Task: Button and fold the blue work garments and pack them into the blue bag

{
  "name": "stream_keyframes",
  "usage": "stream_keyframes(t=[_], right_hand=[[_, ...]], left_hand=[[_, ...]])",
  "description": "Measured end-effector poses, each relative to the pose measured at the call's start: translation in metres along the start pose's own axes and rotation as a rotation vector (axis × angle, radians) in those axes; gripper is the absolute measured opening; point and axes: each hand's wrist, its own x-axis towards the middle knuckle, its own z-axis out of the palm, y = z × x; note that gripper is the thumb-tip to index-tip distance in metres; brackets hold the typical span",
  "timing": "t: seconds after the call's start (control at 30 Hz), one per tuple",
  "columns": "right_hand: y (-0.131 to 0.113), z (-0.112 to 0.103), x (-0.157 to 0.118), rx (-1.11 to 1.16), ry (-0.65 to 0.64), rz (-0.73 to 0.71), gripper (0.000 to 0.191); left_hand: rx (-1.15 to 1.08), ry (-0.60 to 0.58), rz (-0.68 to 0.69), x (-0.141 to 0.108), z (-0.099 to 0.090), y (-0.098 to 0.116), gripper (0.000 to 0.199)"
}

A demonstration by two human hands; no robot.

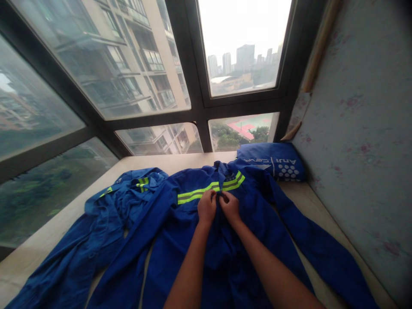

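Note:
A blue work jacket with yellow-green reflective stripes lies front up, its sleeves spread to both sides. My left hand pinches the edge of the jacket's front opening, just below the chest stripe. Close beside it, my right hand pinches the opposite edge of that opening. Both sets of fingertips nearly meet at the middle of the jacket. Any button or fastener between them is too small to make out.
The jacket rests on a pale window ledge. Left of it lies a second, crumpled blue jacket. A folded blue item with white lettering sits at the back right. Dark-framed windows stand behind, and a flowered wall bounds the right side.

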Motion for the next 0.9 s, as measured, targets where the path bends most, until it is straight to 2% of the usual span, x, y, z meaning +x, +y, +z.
stream_keyframes(t=[0.23,0.47,0.73,0.9], right_hand=[[-0.0013,0.0005,-0.0001,-0.046,-0.034,-0.012,0.035],[-0.002,0.0034,-0.0024,-0.111,-0.102,-0.014,0.026],[0.0009,0.0022,-0.0008,-0.093,-0.092,-0.01,0.038],[0.0023,0.0048,-0.0017,-0.097,-0.103,-0.027,0.042]], left_hand=[[0.024,-0.039,-0.019,0.0001,0.003,0.0003,0.016],[0.077,-0.025,-0.027,0.0035,0.0029,0.0079,0.02],[0.083,-0.089,0.05,0.0037,-0.0055,0.0004,0.02],[0.055,-0.084,0.054,0.0021,-0.0019,-0.0001,0.021]])
